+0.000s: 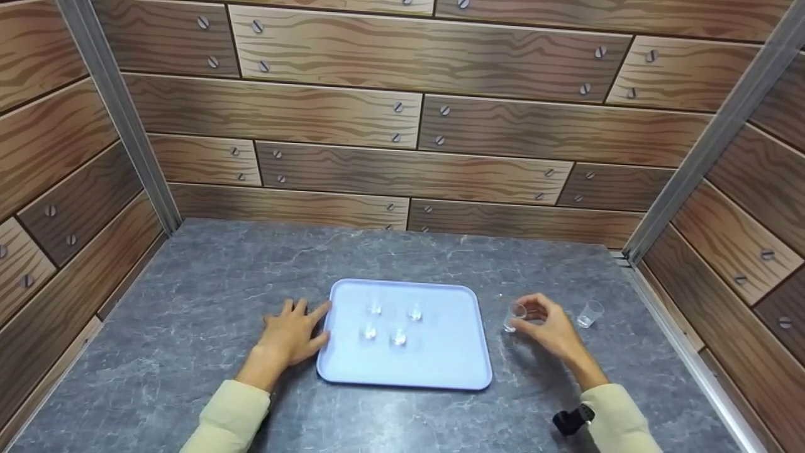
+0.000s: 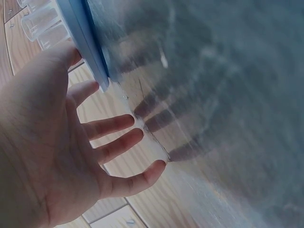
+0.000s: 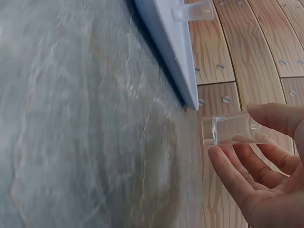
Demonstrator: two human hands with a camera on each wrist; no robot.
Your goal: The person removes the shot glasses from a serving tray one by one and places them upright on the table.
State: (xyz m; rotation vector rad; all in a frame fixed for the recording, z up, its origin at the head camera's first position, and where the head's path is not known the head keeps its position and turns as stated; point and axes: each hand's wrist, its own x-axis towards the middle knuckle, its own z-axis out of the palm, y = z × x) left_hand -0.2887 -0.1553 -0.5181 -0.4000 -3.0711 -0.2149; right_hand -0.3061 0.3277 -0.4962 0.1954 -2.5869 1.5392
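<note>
My right hand (image 1: 547, 325) grips a small clear shot glass (image 1: 512, 318) between thumb and fingers, just to the right of the light blue tray (image 1: 440, 362). In the right wrist view the glass (image 3: 232, 129) shows its thick base, with the thumb on one side and the fingers on the other. My left hand (image 1: 290, 335) rests at the tray's left edge, fingers spread, thumb and index finger touching the rim. Several clear shot glasses (image 1: 398, 337) stand on the left and middle part of the tray. The left wrist view shows this hand (image 2: 80, 137) with its fingertips on the table.
Another shot glass (image 1: 590, 314) stands on the grey marbled table (image 1: 251, 251), to the right of my right hand. Wood-patterned walls (image 1: 402, 119) with metal corner posts (image 1: 692, 138) enclose the table at the back and sides.
</note>
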